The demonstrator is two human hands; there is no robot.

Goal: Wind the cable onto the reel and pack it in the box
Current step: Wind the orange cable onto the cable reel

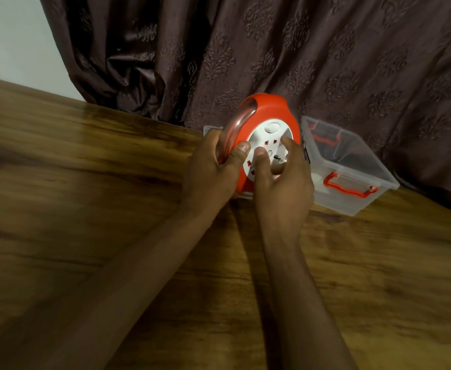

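One reel point(269, 113), held upright over the counter point(85, 182). Left hand point(211, 166) fingers clamp its rim; right hand point(283, 180) fingers pinch the white face. One clear box point(352, 182) just right, open.

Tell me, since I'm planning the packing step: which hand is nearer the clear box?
Right. The right hand is on the reel's white face, just beside the box. The left hand holds the reel's far side, farther from the box.
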